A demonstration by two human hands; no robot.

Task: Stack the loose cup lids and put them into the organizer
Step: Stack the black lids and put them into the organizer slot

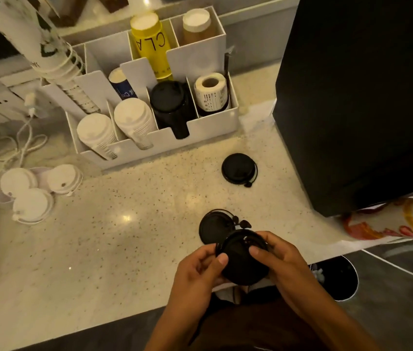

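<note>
left hand (201,268): mine, thumb on top of the black lid (244,262), fingers curled under its left edge, gripping it.
right hand (280,257): mine, gripping the same black lid from the right, thumb pressed on its top.
held lid: above the near bench (124,236) edge, tilted toward me; one lid or a few nested, can't tell.
second lid (211,228): black, flat on the bench just behind the held one, partly hidden by it.
third lid (238,168): black, alone on the bench, nearer the organizer (210,133).
white lids (32,192): three loose, far left on the bench, overlapping.
organizer: white, at the back; black lid stack (171,107) in a front slot, white lid stacks (134,122) left of it.
</note>
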